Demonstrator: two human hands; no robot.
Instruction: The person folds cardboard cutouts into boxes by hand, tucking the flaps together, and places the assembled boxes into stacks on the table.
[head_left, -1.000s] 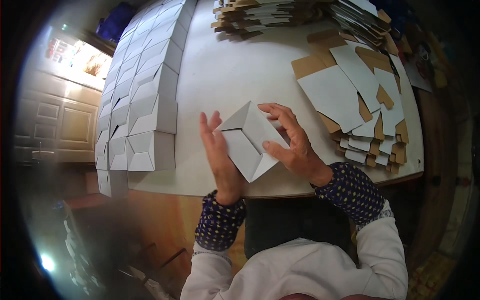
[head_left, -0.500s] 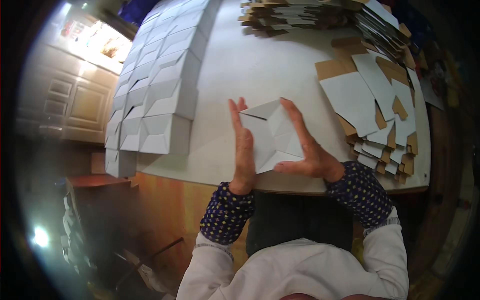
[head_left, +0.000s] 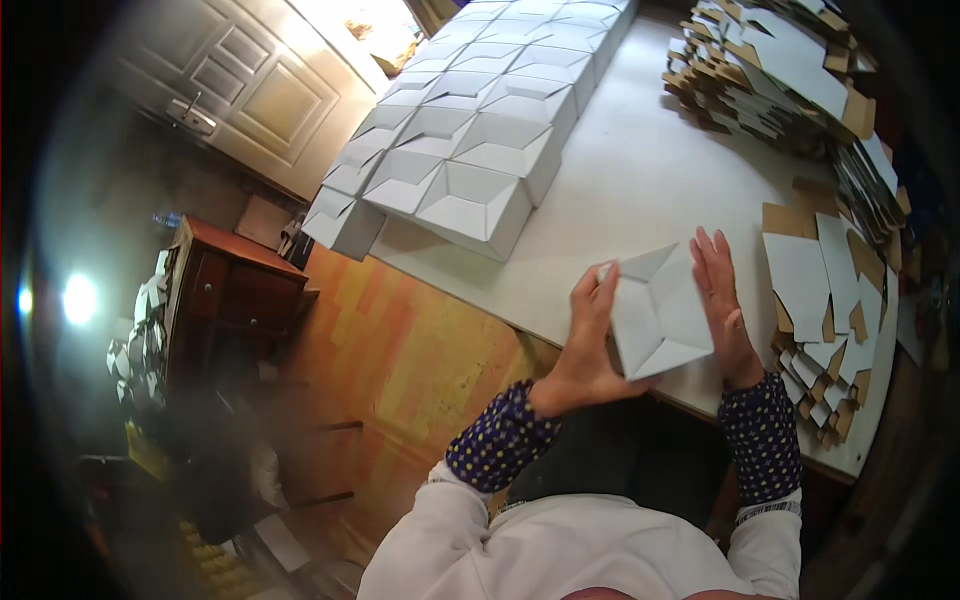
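A small white cardboard box (head_left: 672, 312) is held up above the near edge of the table, its folded panels sloping inward at the top. My left hand (head_left: 588, 345) grips it from the left, fingers at the far corner and thumb at the near one. Along the box's right side is my right hand (head_left: 726, 310), flat with its fingers stretched out; whether the palm touches the box I cannot tell. Left of my hands, rows of similar white boxes (head_left: 468, 203) stand packed side by side on the table.
Flat white-and-brown carton blanks (head_left: 798, 282) lie in a loose pile at the table's right, with more stacks (head_left: 760, 85) behind. The white tabletop (head_left: 640, 165) runs between boxes and blanks. A reddish-brown cabinet (head_left: 240, 245) stands at the left, near a panelled door (head_left: 265, 95).
The view has swung left. My left hand now grips the box by its corners, while my right hand has gone from a spread grip to lying flat at its side.
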